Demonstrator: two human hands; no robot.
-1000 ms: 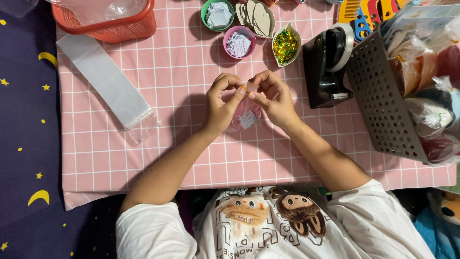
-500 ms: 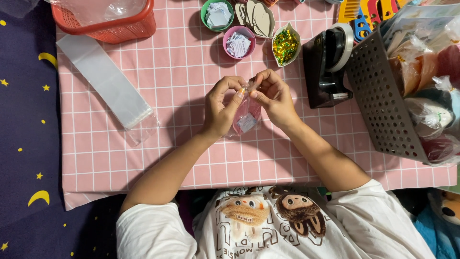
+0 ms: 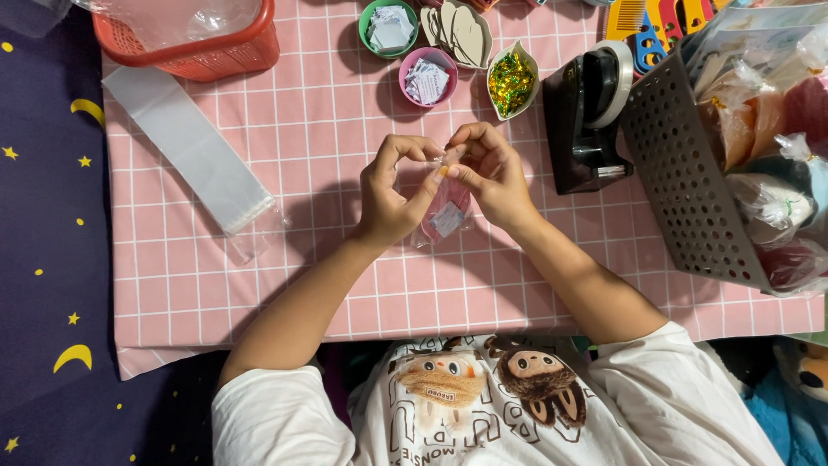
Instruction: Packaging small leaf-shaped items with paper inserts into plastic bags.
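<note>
You held a small clear bag (image 3: 446,214) between both hands, just left of the black tape dispenser (image 3: 586,116) and above the pink checked cloth (image 3: 328,129). Your left hand (image 3: 392,194) was curled, its thumb and fingers pinched on the bag's top edge. Your right hand (image 3: 496,177) met it from the dispenser's side, fingertips closed on the same edge, so the two hands touched there. The bag hung below your fingers with something pink and a small white slip inside.

Beyond the dispenser's left side stood a white dish of gold and green glitter (image 3: 512,84), then a pink cup (image 3: 428,78) and a green cup (image 3: 388,26), both holding folded paper slips. Far left of the dispenser lay a stack of long clear bags (image 3: 185,147) and a red basket (image 3: 198,43). Touching the dispenser's right side stood a grey perforated basket (image 3: 681,173) filled with wrapped things.
</note>
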